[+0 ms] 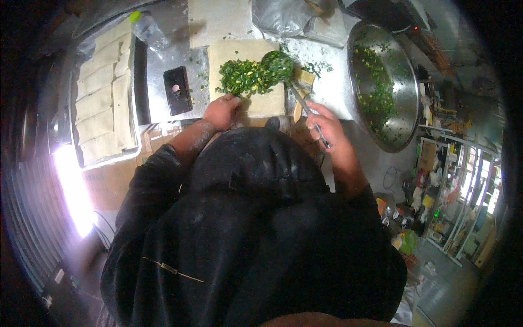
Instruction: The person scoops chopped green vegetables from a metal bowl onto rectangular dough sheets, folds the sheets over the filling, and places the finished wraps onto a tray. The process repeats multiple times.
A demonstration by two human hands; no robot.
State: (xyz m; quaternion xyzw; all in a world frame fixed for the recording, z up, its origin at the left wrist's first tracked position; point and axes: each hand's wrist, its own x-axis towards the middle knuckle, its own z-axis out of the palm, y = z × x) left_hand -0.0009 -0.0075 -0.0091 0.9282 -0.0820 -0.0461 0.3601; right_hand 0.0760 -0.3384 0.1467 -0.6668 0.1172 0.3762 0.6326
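Observation:
A pale square dough sheet (275, 103) lies before me, heaped with chopped green and yellow filling (239, 75). My right hand (327, 129) is wrapped round the handle of a ladle (300, 99). The ladle's bowl, full of green filling, is over the right part of the heap and looks slightly blurred. At the sheet's near left edge, my left hand (222, 111) is closed, its fingertips pinching the dough by the look of it. Beside the ladle handle rests a flat brush (305, 80) with a wooden handle, partly hidden by the ladle.
On the left stands a tray (137, 117) of folded dough pieces. A phone (177, 91) and a clear bottle (150, 31) with a green cap lie between. To the right, a large steel bowl (403, 82) holds more filling. Another dough sheet (218, 22) lies beyond.

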